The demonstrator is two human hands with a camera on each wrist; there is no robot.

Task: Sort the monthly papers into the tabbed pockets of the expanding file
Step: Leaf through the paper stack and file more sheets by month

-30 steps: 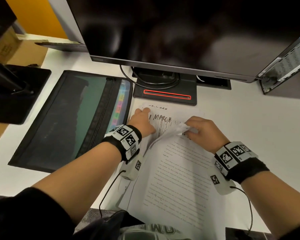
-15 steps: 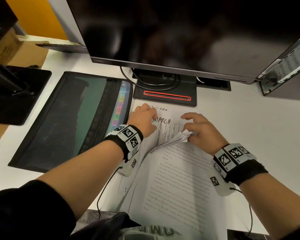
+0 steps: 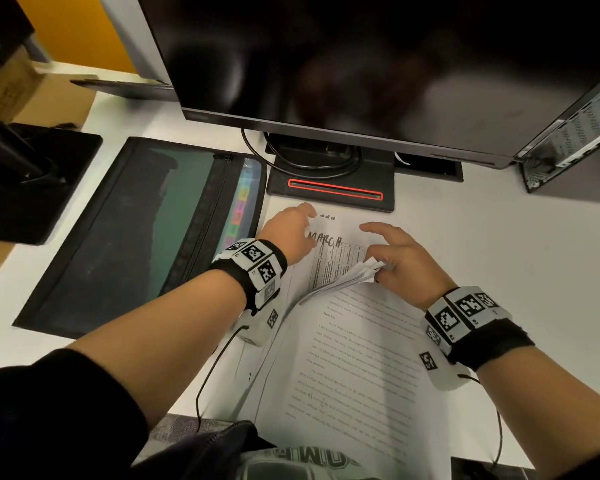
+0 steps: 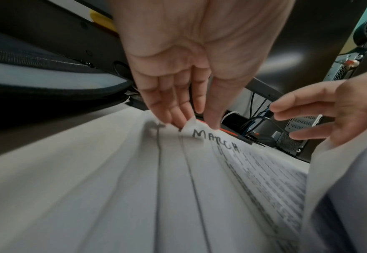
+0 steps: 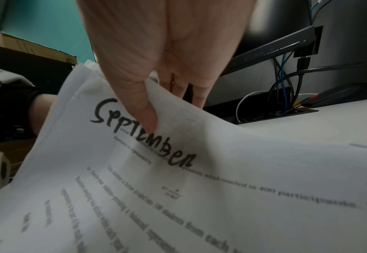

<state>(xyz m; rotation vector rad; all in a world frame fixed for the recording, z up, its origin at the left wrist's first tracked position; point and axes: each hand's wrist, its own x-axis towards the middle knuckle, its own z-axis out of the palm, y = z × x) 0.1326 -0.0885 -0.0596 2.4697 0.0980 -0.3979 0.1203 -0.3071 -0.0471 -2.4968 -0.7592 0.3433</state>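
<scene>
A stack of printed papers (image 3: 361, 358) lies in front of me on the white desk. My right hand (image 3: 385, 261) (image 5: 167, 107) holds the upper sheets bent back. Its thumb lies on the sheet marked "September" (image 5: 178, 154) and its fingers are behind. That bares a sheet marked "MARCH" (image 3: 329, 251) (image 4: 217, 142). My left hand (image 3: 291, 233) (image 4: 191, 123) pinches the March sheet's top left corner, which curls up. The black expanding file (image 3: 136, 237) lies flat to the left, zip open, its coloured tabs (image 3: 240, 209) showing along the right edge.
A large dark monitor (image 3: 361, 64) overhangs the desk; its stand base (image 3: 329, 188) with a red strip and cables sits just beyond the papers. A second black stand (image 3: 25, 174) and a cardboard box (image 3: 14, 88) are at the left, a computer case (image 3: 568, 133) at the right.
My left fingers have worked at the March sheet's corner and now pinch it up. My right hand still holds the bent-back sheets, and its index finger has stretched forward.
</scene>
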